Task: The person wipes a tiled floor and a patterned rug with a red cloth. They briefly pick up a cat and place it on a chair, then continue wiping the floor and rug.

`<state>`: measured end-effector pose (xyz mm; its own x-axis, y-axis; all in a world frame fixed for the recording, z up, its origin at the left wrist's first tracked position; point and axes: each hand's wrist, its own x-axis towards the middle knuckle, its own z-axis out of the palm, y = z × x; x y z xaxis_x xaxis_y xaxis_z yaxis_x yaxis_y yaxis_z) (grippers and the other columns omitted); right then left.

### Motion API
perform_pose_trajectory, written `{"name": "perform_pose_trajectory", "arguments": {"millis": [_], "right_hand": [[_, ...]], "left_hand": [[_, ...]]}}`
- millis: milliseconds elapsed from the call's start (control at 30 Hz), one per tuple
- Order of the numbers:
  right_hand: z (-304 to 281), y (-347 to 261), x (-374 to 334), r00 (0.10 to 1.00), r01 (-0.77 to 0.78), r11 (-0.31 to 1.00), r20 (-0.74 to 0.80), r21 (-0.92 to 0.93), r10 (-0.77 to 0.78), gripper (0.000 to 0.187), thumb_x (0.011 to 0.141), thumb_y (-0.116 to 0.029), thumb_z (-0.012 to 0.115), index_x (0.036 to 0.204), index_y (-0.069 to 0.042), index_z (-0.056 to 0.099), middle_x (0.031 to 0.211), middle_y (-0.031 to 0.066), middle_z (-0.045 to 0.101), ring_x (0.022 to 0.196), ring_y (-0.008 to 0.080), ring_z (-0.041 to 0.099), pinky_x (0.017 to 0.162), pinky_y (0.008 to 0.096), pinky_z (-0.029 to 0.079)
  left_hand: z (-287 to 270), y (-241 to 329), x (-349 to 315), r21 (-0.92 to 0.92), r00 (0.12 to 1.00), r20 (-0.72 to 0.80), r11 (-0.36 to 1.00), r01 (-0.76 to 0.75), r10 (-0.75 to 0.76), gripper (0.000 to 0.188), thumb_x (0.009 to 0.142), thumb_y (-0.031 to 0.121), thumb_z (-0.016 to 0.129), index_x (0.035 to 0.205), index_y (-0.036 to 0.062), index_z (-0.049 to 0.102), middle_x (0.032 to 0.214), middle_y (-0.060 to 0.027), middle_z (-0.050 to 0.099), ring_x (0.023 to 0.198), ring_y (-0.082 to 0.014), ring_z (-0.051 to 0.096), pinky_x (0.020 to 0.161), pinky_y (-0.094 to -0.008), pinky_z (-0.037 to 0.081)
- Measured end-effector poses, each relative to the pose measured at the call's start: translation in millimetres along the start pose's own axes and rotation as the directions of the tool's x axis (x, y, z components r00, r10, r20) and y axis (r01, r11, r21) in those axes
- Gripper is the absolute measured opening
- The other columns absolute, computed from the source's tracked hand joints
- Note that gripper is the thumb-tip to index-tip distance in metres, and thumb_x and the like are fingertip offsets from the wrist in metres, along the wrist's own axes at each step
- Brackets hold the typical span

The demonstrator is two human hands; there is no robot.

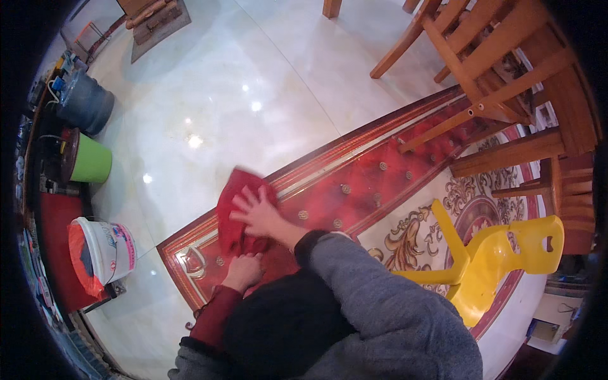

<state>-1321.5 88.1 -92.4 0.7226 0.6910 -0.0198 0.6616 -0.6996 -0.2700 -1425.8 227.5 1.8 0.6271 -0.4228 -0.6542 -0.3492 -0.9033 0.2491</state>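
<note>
A crumpled red cloth (235, 191) lies over the left end of the red patterned floor mat (354, 189), its upper corner reaching onto the pale tiles. My right hand (259, 214) presses flat on the cloth with fingers spread. Close below it, my left hand (243, 272) is closed at the cloth's lower edge, its fingers curled around the fabric. A maroon cuff covers the left wrist, and a grey sleeve with a dark cuff covers the right arm. Below my hands, a dark rounded shape (285, 320) hides part of the cloth and mat.
On the right, a small yellow plastic chair (486, 272) lies tipped over on the mat. Wooden chairs (481, 82) stand at the upper right. Along the left are a white bucket (114, 250) with an orange lining, a green bin (92, 159) and a blue water jug (87, 101).
</note>
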Motion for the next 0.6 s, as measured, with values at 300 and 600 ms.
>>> {"name": "perform_pose_trajectory", "arguments": {"millis": [300, 600], "right_hand": [[-49.6, 155.2, -231.1, 0.674, -0.739, 0.654, -0.141, -0.161, 0.725, 0.076, 0.083, -0.054, 0.065, 0.150, -0.034, 0.037, 0.161, 0.0075, 0.023, 0.149, 0.0406, 0.012, 0.106, 0.0738, 0.019], [-38.5, 131.6, -221.0, 0.681, -0.732, 0.681, -0.088, -0.036, 0.727, 0.083, 0.080, -0.043, 0.070, 0.153, -0.029, 0.033, 0.161, 0.0163, 0.020, 0.148, 0.0466, 0.008, 0.108, 0.0750, 0.016]], "left_hand": [[-28.6, 45.6, 55.7, -0.078, 0.992, -0.069, 0.991, -0.113, 0.108, 0.037, 0.090, 0.039, 0.060, 0.107, 0.0058, 0.064, 0.107, -0.0202, 0.069, 0.098, -0.0355, 0.068, 0.084, -0.0495, 0.052], [-18.7, 29.6, 54.2, -0.492, 0.947, -0.086, 0.839, 0.231, -0.311, 0.078, 0.089, 0.027, 0.063, 0.154, 0.0116, 0.023, 0.136, -0.0277, 0.052, 0.117, -0.0421, 0.058, 0.097, -0.0505, 0.049]]}}
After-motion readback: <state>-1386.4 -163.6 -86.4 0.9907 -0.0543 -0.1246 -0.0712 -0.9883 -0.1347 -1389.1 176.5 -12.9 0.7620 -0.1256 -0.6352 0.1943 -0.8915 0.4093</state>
